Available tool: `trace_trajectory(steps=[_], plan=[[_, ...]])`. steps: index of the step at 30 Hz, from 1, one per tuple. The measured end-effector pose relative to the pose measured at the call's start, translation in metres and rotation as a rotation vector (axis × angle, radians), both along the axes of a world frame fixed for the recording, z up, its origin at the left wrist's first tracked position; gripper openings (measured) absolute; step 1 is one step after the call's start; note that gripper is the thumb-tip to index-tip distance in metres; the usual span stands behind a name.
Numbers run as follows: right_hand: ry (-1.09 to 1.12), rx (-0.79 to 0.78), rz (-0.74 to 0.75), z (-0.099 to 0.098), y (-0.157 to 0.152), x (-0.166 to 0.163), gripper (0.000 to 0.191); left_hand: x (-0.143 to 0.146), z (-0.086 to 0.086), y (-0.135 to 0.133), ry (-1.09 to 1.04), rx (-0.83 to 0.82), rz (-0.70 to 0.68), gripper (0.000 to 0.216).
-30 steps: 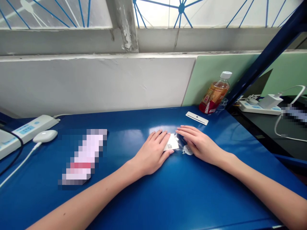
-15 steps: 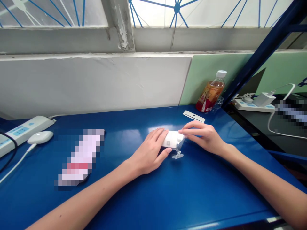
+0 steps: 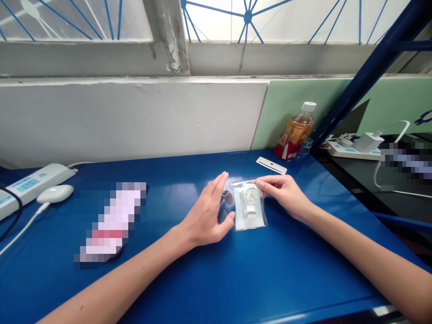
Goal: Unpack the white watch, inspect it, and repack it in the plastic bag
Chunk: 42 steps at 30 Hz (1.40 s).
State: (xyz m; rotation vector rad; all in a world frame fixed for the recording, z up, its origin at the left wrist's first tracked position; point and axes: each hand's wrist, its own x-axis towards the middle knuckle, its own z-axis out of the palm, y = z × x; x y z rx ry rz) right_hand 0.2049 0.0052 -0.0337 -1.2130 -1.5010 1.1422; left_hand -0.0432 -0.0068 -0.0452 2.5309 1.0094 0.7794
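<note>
A small clear plastic bag (image 3: 249, 211) with a white watch inside is raised just above the blue table (image 3: 256, 274), near its middle. My right hand (image 3: 285, 194) pinches the bag's upper right corner. My left hand (image 3: 206, 215) stands on edge at the bag's left side, fingers stretched up and thumb touching the bag's lower left edge.
A bottle of amber drink (image 3: 294, 132) stands at the back right, with a flat white strip (image 3: 271, 165) lying in front of it. A white power strip (image 3: 29, 184) and a white puck-shaped device (image 3: 55, 193) lie at the left. Another power strip with a charger (image 3: 357, 146) sits on the dark surface at right.
The bag lay flat under both hands, then was lifted and turned over. Now its front with the watch faces me, and the left hand has opened beside it.
</note>
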Motion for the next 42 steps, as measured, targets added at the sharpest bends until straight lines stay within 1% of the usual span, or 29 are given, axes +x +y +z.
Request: trace_trajectory(steps=[2, 5, 7, 10, 12, 14, 15, 17, 19, 21, 22, 24, 26, 28, 32, 34, 36, 40, 42], plan=[[0.029, -0.050, -0.006, -0.003, 0.000, -0.003, 0.038, -0.001, 0.002, -0.001, 0.003, 0.027, -0.076, 0.087], [0.042, -0.080, -0.008, -0.006, 0.001, -0.004, 0.038, 0.000, 0.004, -0.001, 0.039, 0.035, -0.167, 0.089], [0.031, -0.082, -0.017, -0.008, 0.001, -0.004, 0.038, 0.001, 0.003, -0.001, 0.067, 0.027, -0.169, 0.093], [-0.033, -0.042, -0.015, -0.013, 0.002, -0.004, 0.037, 0.004, 0.001, 0.001, 0.093, 0.008, -0.125, 0.097], [-0.141, 0.056, -0.026, -0.016, 0.002, -0.002, 0.033, 0.004, -0.001, 0.002, 0.115, -0.011, -0.098, 0.094], [-0.322, 0.244, -0.035, -0.017, 0.001, 0.001, 0.028, 0.003, -0.001, 0.003, 0.146, -0.028, -0.070, 0.091], [-0.425, 0.359, -0.012, -0.017, 0.000, 0.002, 0.028, 0.003, -0.001, 0.004, 0.161, -0.030, -0.055, 0.091], [-0.608, 0.545, 0.111, -0.016, -0.001, 0.006, 0.037, 0.001, -0.001, 0.006, 0.188, -0.019, -0.036, 0.090], [-0.731, 0.611, 0.274, -0.014, -0.003, 0.009, 0.058, -0.001, 0.001, 0.008, 0.203, 0.000, -0.031, 0.090], [-0.808, 0.588, 0.377, -0.013, -0.004, 0.011, 0.077, -0.003, 0.002, 0.011, 0.211, 0.019, -0.031, 0.090], [-0.833, 0.568, 0.400, -0.013, -0.004, 0.012, 0.083, -0.004, 0.003, 0.012, 0.212, 0.027, -0.031, 0.091], [-0.852, 0.541, 0.415, -0.013, -0.004, 0.013, 0.087, -0.005, 0.003, 0.014, 0.212, 0.043, -0.035, 0.092], [-0.853, 0.529, 0.414, -0.014, -0.004, 0.013, 0.088, -0.005, 0.003, 0.015, 0.207, 0.059, -0.037, 0.090], [-0.857, 0.526, 0.413, -0.013, -0.004, 0.012, 0.087, -0.004, 0.002, 0.015, 0.204, 0.075, -0.013, 0.084], [-0.886, 0.504, 0.423, -0.010, -0.004, 0.009, 0.084, -0.002, 0.000, 0.014, 0.193, 0.106, 0.115, 0.065], [-0.891, 0.495, 0.430, -0.009, -0.004, 0.008, 0.084, -0.002, -0.002, 0.014, 0.181, 0.113, 0.154, 0.060], [-0.886, 0.499, 0.429, -0.009, -0.004, 0.008, 0.083, -0.002, -0.003, 0.014, 0.177, 0.102, 0.154, 0.061], [-0.897, 0.508, 0.419, -0.012, -0.004, 0.008, 0.083, -0.003, -0.005, 0.016, 0.209, 0.040, 0.086, 0.072], [-0.903, 0.504, 0.401, -0.013, -0.004, 0.008, 0.083, -0.003, -0.006, 0.016, 0.224, 0.036, 0.079, 0.072]])
